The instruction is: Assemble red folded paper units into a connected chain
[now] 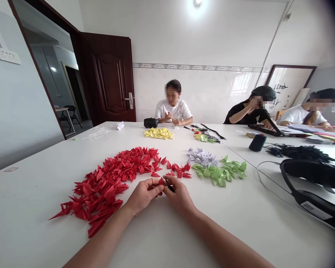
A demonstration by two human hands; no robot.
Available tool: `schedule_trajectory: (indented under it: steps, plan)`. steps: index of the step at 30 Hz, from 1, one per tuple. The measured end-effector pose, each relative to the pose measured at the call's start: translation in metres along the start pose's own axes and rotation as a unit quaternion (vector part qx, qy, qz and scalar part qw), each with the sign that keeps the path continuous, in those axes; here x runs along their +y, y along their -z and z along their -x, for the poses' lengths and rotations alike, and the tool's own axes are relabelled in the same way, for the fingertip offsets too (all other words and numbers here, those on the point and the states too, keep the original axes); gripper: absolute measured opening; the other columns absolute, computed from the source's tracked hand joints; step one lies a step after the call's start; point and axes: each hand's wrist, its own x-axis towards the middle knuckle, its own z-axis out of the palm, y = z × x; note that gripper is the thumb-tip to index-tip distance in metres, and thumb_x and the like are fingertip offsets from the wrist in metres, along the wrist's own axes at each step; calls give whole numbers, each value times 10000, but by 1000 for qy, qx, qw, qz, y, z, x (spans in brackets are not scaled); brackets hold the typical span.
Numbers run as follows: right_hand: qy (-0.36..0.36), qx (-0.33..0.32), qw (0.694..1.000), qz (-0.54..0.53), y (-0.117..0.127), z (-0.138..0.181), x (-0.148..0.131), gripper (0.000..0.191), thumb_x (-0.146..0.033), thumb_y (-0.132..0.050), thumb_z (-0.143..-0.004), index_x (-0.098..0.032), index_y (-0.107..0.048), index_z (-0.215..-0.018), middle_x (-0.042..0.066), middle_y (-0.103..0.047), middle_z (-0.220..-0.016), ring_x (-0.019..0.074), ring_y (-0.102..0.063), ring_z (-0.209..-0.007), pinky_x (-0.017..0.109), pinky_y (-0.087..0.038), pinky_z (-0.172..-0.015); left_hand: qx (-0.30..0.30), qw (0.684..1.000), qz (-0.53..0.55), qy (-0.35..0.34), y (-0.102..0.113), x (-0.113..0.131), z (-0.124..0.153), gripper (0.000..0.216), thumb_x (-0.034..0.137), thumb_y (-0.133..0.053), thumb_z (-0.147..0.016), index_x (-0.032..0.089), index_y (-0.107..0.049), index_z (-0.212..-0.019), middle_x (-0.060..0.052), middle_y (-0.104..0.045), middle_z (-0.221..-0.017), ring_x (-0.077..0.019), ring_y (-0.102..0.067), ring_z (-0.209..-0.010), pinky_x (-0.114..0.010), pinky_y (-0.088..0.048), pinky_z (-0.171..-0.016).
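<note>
One red paper piece (161,181), below frame centre, is pinched in the left hand (145,192), apparently to steady it; the right hand (181,192), fingers curled, grips a dark tool (169,186). At left, a red pile (120,165) seems colour-sorted.

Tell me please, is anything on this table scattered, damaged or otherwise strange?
Nothing looks clearly damaged or spilled. The white strands at the far left of the table look untidy: they lie loose and crisscrossed, while the red paper pieces are mostly heaped.
</note>
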Motion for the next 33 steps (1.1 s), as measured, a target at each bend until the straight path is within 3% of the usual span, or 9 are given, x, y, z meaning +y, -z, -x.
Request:
schedule_trajectory:
  steps: [8, 15, 18, 22, 24, 28, 33]
  plan:
    - [18, 15, 999, -44, 0, 0, -3, 381, -317, -574, -719, -162, -565, -1067, 44, -625, -849, 144, -580, -732, 269, -480, -672, 42, 998, 17, 36, 0, -1, 1, 539, 383, -618, -718, 172, -456, -1187, -67, -658, -852, -175, -632, -767, -349, -464, -780]
    - [39, 27, 999, -9, 1, -2, -1, 343, -309, -561, -725, -173, -572, -1040, 49, -633, -857, 155, -586, -728, 270, -476, -649, 38, 998, -17, 42, -1, -2, 1, 447, 362, -582, -746, 171, -487, -1138, -64, -654, -883, -164, -635, -789, -330, -473, -784]
    - [50, 67, 996, 25, 8, -8, 6, 358, -309, -540, -735, -164, -557, -1062, 75, -634, -927, 179, -587, -787, 309, -468, -715, 100, 989, -109, 16, 6, -4, -3, 355, 353, -558, -743, 167, -560, -1045, -70, -645, -912, -171, -630, -769, -307, -490, -699]
    - [40, 135, 987, 80, 24, -18, 15, 362, -306, -521, -732, -158, -559, -1060, 91, -621, -959, 206, -570, -850, 352, -443, -779, 244, 933, -262, -49, 28, -10, -10, 289, 293, -506, -742, 142, -613, -965, -87, -642, -922, -182, -614, -793, -316, -499, -702]
    - [12, 157, 984, 87, 31, -23, 22, 379, -311, -523, -719, -152, -561, -1060, 99, -607, -968, 213, -563, -856, 359, -444, -776, 279, 902, -317, -87, 39, -13, -13, 301, 249, -475, -745, 139, -610, -990, -99, -621, -997, -189, -600, -869, -322, -499, -744]
    - [-24, 189, 979, 72, 40, -29, 33, 419, -295, -524, -694, -146, -549, -1085, 112, -560, -1034, 217, -537, -930, 360, -433, -819, 262, 852, -434, -132, 53, -21, -19, 343, 218, -435, -760, 141, -609, -1045, -109, -563, -1152, -224, -509, -1073, -380, -426, -909]
    - [-48, 205, 975, 73, 41, -30, 33, 442, -308, -530, -683, -156, -543, -1098, 126, -517, -1095, 231, -515, -978, 366, -421, -847, 190, 809, -547, -104, 54, -29, -22, 360, 202, -464, -739, 154, -626, -1057, -110, -515, -1251, -282, -451, -1111, -463, -364, -945]
